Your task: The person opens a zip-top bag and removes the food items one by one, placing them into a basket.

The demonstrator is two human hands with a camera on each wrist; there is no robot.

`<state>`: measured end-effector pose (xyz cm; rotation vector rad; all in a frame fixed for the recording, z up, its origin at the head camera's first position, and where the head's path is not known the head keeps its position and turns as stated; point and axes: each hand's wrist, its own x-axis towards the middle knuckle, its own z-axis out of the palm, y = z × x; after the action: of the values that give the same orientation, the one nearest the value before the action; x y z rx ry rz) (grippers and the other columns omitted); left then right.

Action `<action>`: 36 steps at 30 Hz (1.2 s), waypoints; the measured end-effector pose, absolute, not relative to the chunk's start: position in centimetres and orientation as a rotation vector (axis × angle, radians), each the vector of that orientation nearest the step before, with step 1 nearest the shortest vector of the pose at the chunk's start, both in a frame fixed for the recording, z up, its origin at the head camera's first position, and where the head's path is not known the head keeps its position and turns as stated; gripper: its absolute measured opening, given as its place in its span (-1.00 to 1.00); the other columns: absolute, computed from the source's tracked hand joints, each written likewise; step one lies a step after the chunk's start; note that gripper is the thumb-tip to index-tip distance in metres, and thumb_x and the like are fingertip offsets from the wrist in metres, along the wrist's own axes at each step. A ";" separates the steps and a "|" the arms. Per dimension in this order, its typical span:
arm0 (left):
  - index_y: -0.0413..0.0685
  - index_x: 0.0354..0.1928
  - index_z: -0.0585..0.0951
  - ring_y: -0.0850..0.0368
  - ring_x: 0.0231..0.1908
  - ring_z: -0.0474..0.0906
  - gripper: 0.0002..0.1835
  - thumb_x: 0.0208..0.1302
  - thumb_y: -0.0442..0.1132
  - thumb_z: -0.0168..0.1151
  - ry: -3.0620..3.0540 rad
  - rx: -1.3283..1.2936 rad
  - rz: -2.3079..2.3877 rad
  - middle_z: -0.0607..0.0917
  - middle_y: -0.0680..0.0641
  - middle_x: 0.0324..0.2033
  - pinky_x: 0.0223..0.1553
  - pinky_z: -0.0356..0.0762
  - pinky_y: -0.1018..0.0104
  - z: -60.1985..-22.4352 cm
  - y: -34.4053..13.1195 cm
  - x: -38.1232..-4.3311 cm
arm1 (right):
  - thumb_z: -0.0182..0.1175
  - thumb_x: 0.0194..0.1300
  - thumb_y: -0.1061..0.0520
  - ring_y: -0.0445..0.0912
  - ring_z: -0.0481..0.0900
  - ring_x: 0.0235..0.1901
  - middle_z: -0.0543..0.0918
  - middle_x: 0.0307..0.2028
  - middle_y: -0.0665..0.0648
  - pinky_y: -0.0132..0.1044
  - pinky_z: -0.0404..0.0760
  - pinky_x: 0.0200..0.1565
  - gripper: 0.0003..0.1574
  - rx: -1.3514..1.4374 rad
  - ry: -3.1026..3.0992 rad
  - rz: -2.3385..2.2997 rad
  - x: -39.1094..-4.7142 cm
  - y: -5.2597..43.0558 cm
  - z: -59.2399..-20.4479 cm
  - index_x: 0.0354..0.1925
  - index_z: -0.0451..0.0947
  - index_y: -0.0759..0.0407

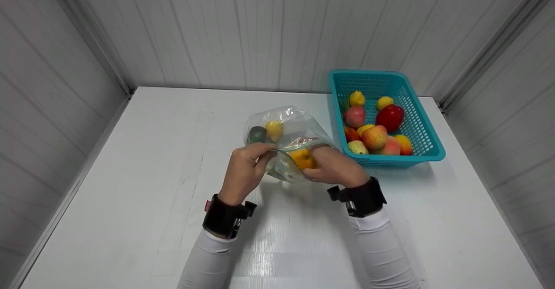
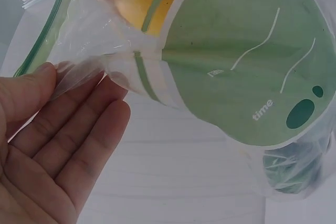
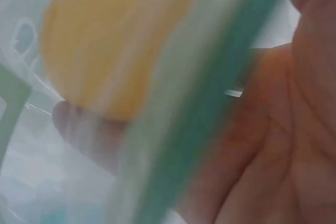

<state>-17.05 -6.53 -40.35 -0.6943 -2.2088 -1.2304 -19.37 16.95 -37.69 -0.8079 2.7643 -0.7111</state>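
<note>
My left hand (image 1: 246,167) pinches the edge of a clear zip bag (image 1: 299,124) between thumb and fingers. In the left wrist view the bag's large green printed patch (image 2: 236,61) and green zip strip (image 2: 50,30) show. My right hand (image 1: 334,165) reaches inside the bag mouth and holds a rounded orange-yellow fruit (image 1: 302,158); its thumb lies along the fruit in the right wrist view, while its other fingers are mostly hidden. Deeper in the bag lie a dark green fruit (image 1: 257,134) and a yellow one that looks like a lemon (image 1: 274,130).
A teal plastic basket (image 1: 427,137) stands at the right, just beyond my right hand. It holds several fruits, among them a shiny red one (image 1: 390,118) and a yellow-red one (image 1: 374,137). Ribbed panel walls (image 1: 260,33) border the white table (image 1: 143,185).
</note>
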 end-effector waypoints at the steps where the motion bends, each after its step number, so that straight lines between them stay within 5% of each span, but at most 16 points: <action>1: -0.21 -0.19 0.81 0.08 -0.23 0.77 -0.91 0.31 -0.40 0.39 -2.211 -0.692 -1.231 0.83 -0.09 -0.27 -0.17 0.72 0.21 -40.4 -6.5 -17.1 | 0.29 0.29 0.12 0.01 0.49 -0.13 0.57 -0.02 0.13 -0.13 0.55 -0.06 -0.27 -0.787 2.760 -0.735 -19.2 17.2 -37.6 0.37 0.35 0.22; 7: -0.20 -0.18 0.81 0.11 -0.22 0.76 -0.90 0.31 -0.40 0.39 -2.221 -0.687 -1.256 0.83 -0.07 -0.26 -0.16 0.71 0.23 -40.3 -6.5 -17.0 | 0.33 0.26 0.03 -0.01 0.50 -0.22 0.56 -0.19 0.12 -0.17 0.55 -0.18 -0.43 -0.756 2.792 -0.863 -18.1 18.9 -37.9 0.14 0.44 0.24; 16: -0.20 -0.19 0.81 0.10 -0.22 0.77 -0.91 0.30 -0.40 0.39 -2.219 -0.700 -1.257 0.83 -0.07 -0.27 -0.18 0.72 0.24 -40.3 -6.4 -17.1 | 0.41 0.24 0.10 0.04 0.49 -0.08 0.56 0.00 0.18 0.04 0.60 -0.03 -0.19 -0.821 2.760 -1.120 -17.1 21.0 -38.7 0.36 0.33 0.26; 36: -0.18 -0.18 0.81 0.13 -0.23 0.77 -0.90 0.30 -0.39 0.40 -2.249 -0.700 -1.230 0.83 -0.07 -0.26 -0.21 0.70 0.22 -40.5 -6.3 -17.2 | 0.42 0.26 0.15 0.02 0.48 0.04 0.55 0.14 0.17 -0.11 0.57 0.07 -0.12 -0.825 2.693 -1.301 -16.5 23.6 -37.9 0.45 0.30 0.23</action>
<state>-17.21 -6.33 -40.52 -0.7002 -2.2493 -1.2303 -16.46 23.57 -37.87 -0.8250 2.6929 -1.3010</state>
